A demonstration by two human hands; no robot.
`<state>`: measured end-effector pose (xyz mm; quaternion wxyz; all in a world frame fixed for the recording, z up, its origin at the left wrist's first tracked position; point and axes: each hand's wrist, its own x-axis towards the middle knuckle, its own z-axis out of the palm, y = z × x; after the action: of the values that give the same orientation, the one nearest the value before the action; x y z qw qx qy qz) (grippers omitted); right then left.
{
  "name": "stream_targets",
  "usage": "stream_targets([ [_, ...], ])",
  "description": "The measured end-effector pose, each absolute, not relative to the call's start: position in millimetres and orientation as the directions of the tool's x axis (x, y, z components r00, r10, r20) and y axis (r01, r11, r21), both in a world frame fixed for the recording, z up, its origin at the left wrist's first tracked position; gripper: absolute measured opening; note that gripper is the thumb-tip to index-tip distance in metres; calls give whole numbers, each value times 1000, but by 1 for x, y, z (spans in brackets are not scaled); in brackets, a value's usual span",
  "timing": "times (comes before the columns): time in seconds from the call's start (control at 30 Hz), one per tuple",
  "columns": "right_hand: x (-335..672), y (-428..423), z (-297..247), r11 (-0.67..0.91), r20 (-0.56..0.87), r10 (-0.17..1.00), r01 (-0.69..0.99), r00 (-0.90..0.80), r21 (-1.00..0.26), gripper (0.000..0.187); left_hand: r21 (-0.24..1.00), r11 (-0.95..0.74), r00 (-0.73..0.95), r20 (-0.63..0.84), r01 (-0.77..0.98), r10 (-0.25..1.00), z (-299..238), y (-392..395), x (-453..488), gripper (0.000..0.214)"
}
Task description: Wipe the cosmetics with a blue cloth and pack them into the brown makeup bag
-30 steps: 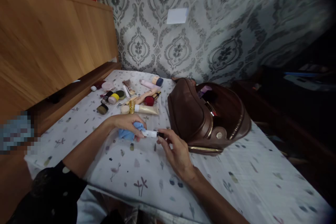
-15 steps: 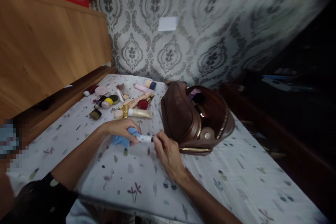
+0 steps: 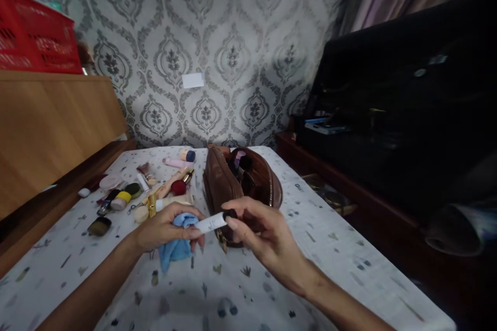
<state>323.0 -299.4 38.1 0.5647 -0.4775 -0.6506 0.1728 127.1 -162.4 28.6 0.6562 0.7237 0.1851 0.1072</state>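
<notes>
A white tube with a black cap [image 3: 212, 224] is held level between my two hands above the table. My left hand [image 3: 166, 227] is closed round a light blue cloth [image 3: 176, 254], pressing it on the tube's left end. The fingers of my right hand [image 3: 267, 232] pinch the dark cap at the other end. Just behind my right hand is a brown zip bag [image 3: 222, 178], its top open with a few items inside. Behind my left hand lies a cream-coloured tube [image 3: 176, 200], partly hidden.
Assorted cosmetics lie at the table's left, among them a red round container [image 3: 179, 187], a yellow-banded jar [image 3: 121, 200] and a brush [image 3: 100, 226]. A wooden cabinet [image 3: 58, 129] with a red crate [image 3: 42, 36] borders the left. A large black screen [image 3: 388, 114] stands at right.
My view has tilted up and turned right. Both hands have lifted the tube closer, and the cloth now hangs below my left hand. The right hand still grips the cap.
</notes>
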Motion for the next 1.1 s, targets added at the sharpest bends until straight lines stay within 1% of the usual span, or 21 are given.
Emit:
stream_targets([
  [0.1,349,-306,62,466,582,797,448,162,-763,19,995,-90,848,18,35,530,28,-169,146,36],
  [0.17,372,-307,79,456,628,741,509,238,-730,21,996,-86,796,48,5,603,20,-170,153,39],
  [0.27,405,-298,96,398,719,613,658,328,-640,21,999,-28,749,0,25,663,-2,-167,155,40],
  [0.33,422,-286,99,319,761,578,776,296,-544,17,997,46,712,-75,60,698,-20,-163,151,42],
  [0.37,428,-279,99,267,768,585,832,262,-487,14,994,88,689,-112,70,716,-29,-161,149,43],
  [0.43,435,-262,96,155,738,649,916,187,-369,13,985,156,636,-167,74,753,-44,-158,144,45],
  [0.53,438,-237,91,40,625,773,973,114,-227,16,977,201,594,-201,68,779,-58,-153,141,45],
  [0.63,436,-219,90,-35,497,862,990,99,-137,19,978,196,609,-199,72,768,-62,-150,140,41],
  [0.7,434,-212,93,-68,438,893,993,103,-94,20,980,177,631,-192,87,751,-63,-149,140,40],
  [0.8,430,-206,99,-84,402,910,995,98,-52,22,981,162,647,-193,108,738,-64,-149,139,41],
  [0.93,425,-201,103,-101,388,915,994,111,-46,24,975,179,643,-220,128,734,-64,-148,139,41],
  [1.1,426,-192,95,-150,343,928,989,147,-18,28,975,175,657,-221,135,721,-63,-147,140,41],
])
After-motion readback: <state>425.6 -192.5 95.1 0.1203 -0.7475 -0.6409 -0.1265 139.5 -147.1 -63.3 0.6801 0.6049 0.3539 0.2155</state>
